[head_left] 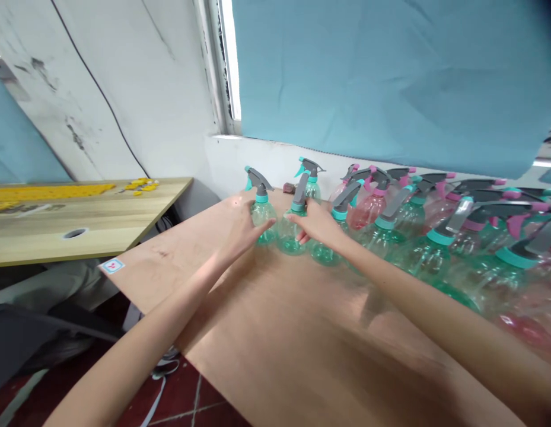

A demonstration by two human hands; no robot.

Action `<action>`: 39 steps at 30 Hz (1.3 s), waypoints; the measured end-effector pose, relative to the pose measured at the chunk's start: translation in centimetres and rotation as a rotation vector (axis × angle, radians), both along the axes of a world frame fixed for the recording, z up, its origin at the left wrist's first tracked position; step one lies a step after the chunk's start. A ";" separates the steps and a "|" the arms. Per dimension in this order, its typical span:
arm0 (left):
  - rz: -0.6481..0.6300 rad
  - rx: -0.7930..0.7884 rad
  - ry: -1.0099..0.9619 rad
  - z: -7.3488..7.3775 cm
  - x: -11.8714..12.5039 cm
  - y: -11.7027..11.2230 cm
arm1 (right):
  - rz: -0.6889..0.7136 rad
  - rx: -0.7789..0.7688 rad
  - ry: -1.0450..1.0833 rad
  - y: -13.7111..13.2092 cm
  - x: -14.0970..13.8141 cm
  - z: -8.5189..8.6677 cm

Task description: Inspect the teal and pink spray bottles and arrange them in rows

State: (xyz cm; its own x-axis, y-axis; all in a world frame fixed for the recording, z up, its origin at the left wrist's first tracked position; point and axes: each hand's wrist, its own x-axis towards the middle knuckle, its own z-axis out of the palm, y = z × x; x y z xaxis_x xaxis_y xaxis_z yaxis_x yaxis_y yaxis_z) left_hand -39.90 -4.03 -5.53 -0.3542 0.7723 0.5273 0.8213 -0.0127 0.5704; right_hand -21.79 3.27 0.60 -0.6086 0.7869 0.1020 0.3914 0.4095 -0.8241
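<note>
Several clear green and pink spray bottles with grey triggers stand at the far side of a brown board table. My left hand reaches out with fingers spread and rests against the leftmost green bottle. My right hand lies with fingers extended against the neighbouring green bottle, next to a third green bottle. Neither hand wraps round a bottle.
A crowd of pink and green bottles fills the table's right side. A wooden desk with yellow parts stands at the left. A white wall and blue curtain are behind. The red floor shows below the table's left edge.
</note>
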 end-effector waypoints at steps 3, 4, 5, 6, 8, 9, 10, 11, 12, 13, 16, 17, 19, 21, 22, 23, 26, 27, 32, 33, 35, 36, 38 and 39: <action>-0.006 -0.013 0.000 0.5 0.1 -0.2 | 0.022 0.007 -0.010 -0.2 0.3 0.0; -0.013 -0.016 0.001 0.7 0.2 -0.3 | 0.029 0.011 -0.014 -0.2 0.4 0.0; -0.021 -0.019 0.002 0.9 0.2 -0.4 | 0.034 0.018 -0.019 -0.2 0.5 0.0; -0.028 -0.021 0.002 1.1 0.3 -0.4 | 0.039 0.026 -0.025 -0.3 0.6 -0.1; -0.038 -0.025 0.002 1.4 0.4 -0.5 | 0.047 0.042 -0.038 -0.3 0.8 -0.1; -0.043 -0.026 0.002 1.5 0.4 -0.5 | 0.053 0.050 -0.041 -0.4 0.9 -0.2; -0.049 -0.028 0.002 1.6 0.5 -0.4 | 0.061 0.056 -0.043 -0.4 1.0 -0.2; -0.056 -0.029 0.001 1.6 0.5 -0.4 | 0.070 0.062 -0.043 -0.5 1.2 -0.3; -0.064 -0.031 0.001 1.6 0.4 -0.3 | 0.078 0.069 -0.042 -0.5 1.3 -0.4; -0.072 -0.031 0.000 1.6 0.4 -0.2 | 0.085 0.076 -0.039 -0.6 1.4 -0.5; -0.088 -0.027 -0.005 1.4 0.3 0.2 | 0.102 0.101 -0.031 -0.7 1.6 -0.7; -0.092 -0.027 -0.009 1.4 0.3 0.3 | 0.106 0.111 -0.027 -0.7 1.7 -0.8; -0.108 -0.035 -0.018 1.4 0.1 0.4 | 0.110 0.134 -0.021 -0.8 1.9 -1.0; -0.128 -0.052 -0.023 1.6 0.1 0.4 | 0.105 0.153 -0.016 -0.9 2.1 -1.1; -0.138 -0.060 -0.023 1.7 0.1 0.4 | 0.103 0.160 -0.014 -1.0 2.2 -1.1; -0.145 -0.067 -0.021 1.8 0.1 0.3 | 0.104 0.166 -0.011 -1.2 2.4 -1.1; -0.158 -0.071 -0.010 2.1 0.4 0.1 | 0.127 0.177 0.005 -1.9 3.1 -1.0; -0.157 -0.065 -0.005 2.2 0.6 0.0 | 0.140 0.179 0.013 -2.2 3.5 -1.0; -0.047 0.014 0.018 2.1 1.6 -2.5 | 0.215 0.178 0.042 -3.8 6.8 -0.9; -0.011 0.042 0.027 2.0 2.1 -3.4 | 0.237 0.174 0.041 -4.2 7.7 -0.9; 0.021 0.073 0.041 1.9 3.6 -5.3 | 0.279 0.172 0.031 -4.8 9.7 -0.9; 0.018 0.076 0.042 1.8 4.7 -6.3 | 0.295 0.181 0.025 -5.1 10.8 -0.9; -0.047 0.032 0.039 1.8 7.6 -8.0 | 0.313 0.198 0.013 -5.6 13.1 -0.9; -0.092 -0.013 0.034 1.9 9.3 -8.7 | 0.321 0.203 0.004 -5.8 14.2 -0.9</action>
